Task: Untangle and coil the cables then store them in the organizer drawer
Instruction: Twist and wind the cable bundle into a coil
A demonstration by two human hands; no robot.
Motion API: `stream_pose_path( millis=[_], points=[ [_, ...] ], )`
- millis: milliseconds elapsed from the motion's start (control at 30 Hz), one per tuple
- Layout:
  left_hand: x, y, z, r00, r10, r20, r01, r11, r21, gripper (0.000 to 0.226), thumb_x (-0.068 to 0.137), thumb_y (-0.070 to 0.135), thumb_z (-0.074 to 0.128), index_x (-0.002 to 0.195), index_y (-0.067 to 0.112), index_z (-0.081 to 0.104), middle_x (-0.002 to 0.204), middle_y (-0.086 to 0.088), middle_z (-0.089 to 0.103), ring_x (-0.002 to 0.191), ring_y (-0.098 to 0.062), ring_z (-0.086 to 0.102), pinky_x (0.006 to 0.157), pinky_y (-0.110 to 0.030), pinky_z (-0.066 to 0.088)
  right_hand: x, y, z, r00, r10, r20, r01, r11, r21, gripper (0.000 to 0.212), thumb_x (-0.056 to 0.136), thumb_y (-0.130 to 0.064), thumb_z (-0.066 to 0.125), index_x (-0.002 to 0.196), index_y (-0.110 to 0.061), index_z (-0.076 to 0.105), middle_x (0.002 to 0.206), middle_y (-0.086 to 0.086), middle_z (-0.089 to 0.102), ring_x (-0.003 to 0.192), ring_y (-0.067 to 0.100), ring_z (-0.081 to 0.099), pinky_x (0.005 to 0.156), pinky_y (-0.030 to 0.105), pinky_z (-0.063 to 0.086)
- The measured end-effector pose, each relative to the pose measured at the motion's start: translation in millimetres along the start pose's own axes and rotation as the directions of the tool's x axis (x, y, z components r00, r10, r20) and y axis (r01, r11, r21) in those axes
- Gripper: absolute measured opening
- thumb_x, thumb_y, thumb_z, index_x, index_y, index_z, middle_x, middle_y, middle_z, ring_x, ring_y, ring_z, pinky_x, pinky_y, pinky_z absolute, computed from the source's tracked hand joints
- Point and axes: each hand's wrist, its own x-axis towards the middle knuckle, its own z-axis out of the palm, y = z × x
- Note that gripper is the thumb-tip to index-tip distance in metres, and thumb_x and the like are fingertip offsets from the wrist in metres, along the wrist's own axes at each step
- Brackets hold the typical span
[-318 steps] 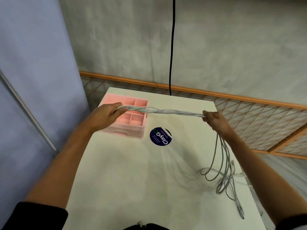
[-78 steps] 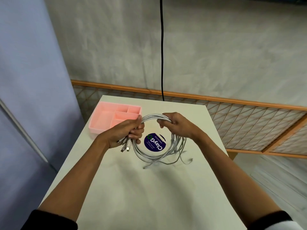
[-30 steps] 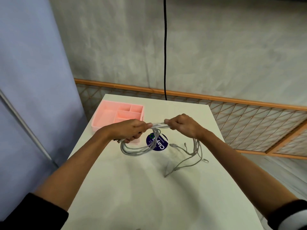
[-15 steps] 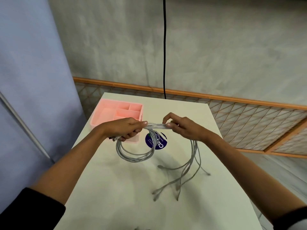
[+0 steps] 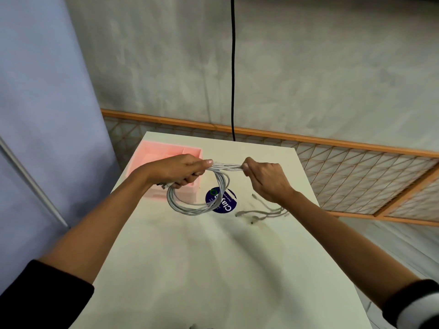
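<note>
A bundle of grey cables (image 5: 197,205) hangs as a loop above the white table (image 5: 213,269). My left hand (image 5: 180,170) grips the coil at its top, with connector ends sticking out below the fist. My right hand (image 5: 266,176) pinches the same bundle a short span to the right. The loose cable ends (image 5: 261,211) trail under my right wrist, blurred, just above the table. The pink organizer drawer (image 5: 164,150) sits at the table's far left corner, partly hidden behind my left hand.
A round dark blue sticker (image 5: 222,201) lies on the table behind the coil. A black cord (image 5: 232,67) hangs down the grey wall. A wooden lattice rail (image 5: 344,167) runs behind and right of the table. A blue curtain (image 5: 42,115) stands at the left.
The dangling cable ends have swung up and rightward under my right wrist. My right hand has drawn slightly away from the left, keeping the strand taut; the coil still hangs from my left hand.
</note>
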Motion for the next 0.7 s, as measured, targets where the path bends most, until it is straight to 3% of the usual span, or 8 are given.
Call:
stream_pose_path(
  millis=[100, 167, 300, 367, 433, 500, 567, 700],
  points=[
    [3.9, 6.9, -1.3, 1.0, 0.031, -0.007, -0.031, 0.999, 0.03, 0.048, 0.086, 0.06, 0.041, 0.065, 0.017, 0.035, 0.055, 0.005, 0.024, 0.048, -0.012, 0.018, 0.044, -0.022, 0.019, 8.8, 2.0, -9.3, 0.971, 0.128, 0.204, -0.186, 0.935, 0.302, 0.054, 0.099, -0.053, 0.023, 0.062, -0.018, 0.041, 0.049, -0.003, 0.037, 0.045, 0.016, 0.033, 0.056, 0.029, 0.031],
    [7.1, 8.7, -2.3, 0.999, 0.036, -0.005, -0.036, 0.999, 0.026, 0.05, 0.084, 0.063, 0.042, 0.066, 0.017, 0.036, 0.057, 0.004, 0.024, 0.05, -0.012, 0.017, 0.045, -0.023, 0.018, 17.6, 2.0, -18.8, 0.886, 0.172, 0.43, -0.402, 0.746, 0.531, 0.058, 0.089, -0.064, 0.034, 0.057, -0.016, 0.035, 0.052, -0.001, 0.031, 0.047, 0.013, 0.025, 0.051, 0.024, 0.029],
    [8.0, 4.3, -7.5, 0.999, 0.041, 0.011, -0.041, 0.999, -0.001, 0.05, 0.08, 0.066, 0.045, 0.065, 0.019, 0.039, 0.059, 0.002, 0.024, 0.051, -0.012, 0.018, 0.045, -0.023, 0.018, 19.9, 19.7, -23.4, 0.686, -0.102, 0.721, -0.661, 0.328, 0.675, 0.048, 0.081, -0.059, 0.054, 0.062, -0.021, 0.03, 0.054, -0.006, 0.021, 0.044, 0.008, 0.014, 0.038, 0.019, 0.013],
    [7.7, 2.4, -8.5, 0.998, 0.051, 0.028, -0.051, 0.999, -0.01, 0.048, 0.082, 0.065, 0.045, 0.061, 0.022, 0.039, 0.059, 0.001, 0.023, 0.052, -0.014, 0.016, 0.047, -0.027, 0.016, 16.2, 30.9, -22.2, 0.642, -0.239, 0.728, -0.704, 0.192, 0.684, 0.036, 0.083, -0.045, 0.063, 0.075, -0.018, 0.041, 0.055, -0.009, 0.025, 0.042, 0.003, 0.018, 0.036, 0.015, 0.014],
    [6.0, 0.1, -10.1, 0.997, 0.062, 0.043, -0.061, 0.998, -0.022, 0.049, 0.084, 0.066, 0.045, 0.058, 0.025, 0.037, 0.06, 0.001, 0.022, 0.053, -0.016, 0.014, 0.049, -0.029, 0.014, 9.7, 38.3, -19.8, 0.652, -0.274, 0.707, -0.704, 0.126, 0.699, 0.026, 0.087, -0.033, 0.065, 0.089, -0.014, 0.047, 0.058, -0.009, 0.029, 0.044, 0.001, 0.022, 0.038, 0.014, 0.017],
    [3.3, -3.3, -14.2, 0.997, 0.061, 0.039, -0.06, 0.998, -0.029, 0.052, 0.079, 0.072, 0.048, 0.061, 0.024, 0.037, 0.06, 0.0, 0.021, 0.054, -0.017, 0.013, 0.049, -0.028, 0.014, -0.2, 44.0, -17.6, 0.702, -0.211, 0.68, -0.669, 0.131, 0.732, 0.027, 0.088, -0.035, 0.063, 0.093, -0.013, 0.05, 0.062, -0.007, 0.032, 0.049, 0.003, 0.023, 0.041, 0.014, 0.021],
    [-0.2, -7.6, -17.5, 0.999, 0.047, 0.025, -0.046, 0.999, -0.022, 0.057, 0.074, 0.076, 0.052, 0.065, 0.021, 0.037, 0.061, -0.001, 0.02, 0.054, -0.017, 0.013, 0.047, -0.026, 0.016, -10.9, 45.7, -16.0, 0.772, -0.092, 0.629, -0.598, 0.226, 0.769, 0.031, 0.091, -0.04, 0.056, 0.097, -0.01, 0.053, 0.065, -0.004, 0.033, 0.053, 0.006, 0.024, 0.045, 0.015, 0.025],
    [-1.0, -12.2, -17.2, 1.0, 0.026, 0.01, -0.025, 0.999, -0.037, 0.049, 0.084, 0.063, 0.048, 0.066, 0.019, 0.038, 0.061, -0.001, 0.021, 0.053, -0.017, 0.013, 0.044, -0.022, 0.018, -16.1, 35.6, -4.2, 0.924, 0.108, 0.367, -0.326, 0.725, 0.607, 0.032, 0.103, -0.029, 0.034, 0.081, -0.016, 0.055, 0.061, -0.005, 0.039, 0.054, 0.006, 0.033, 0.054, 0.02, 0.032]
  ],
)
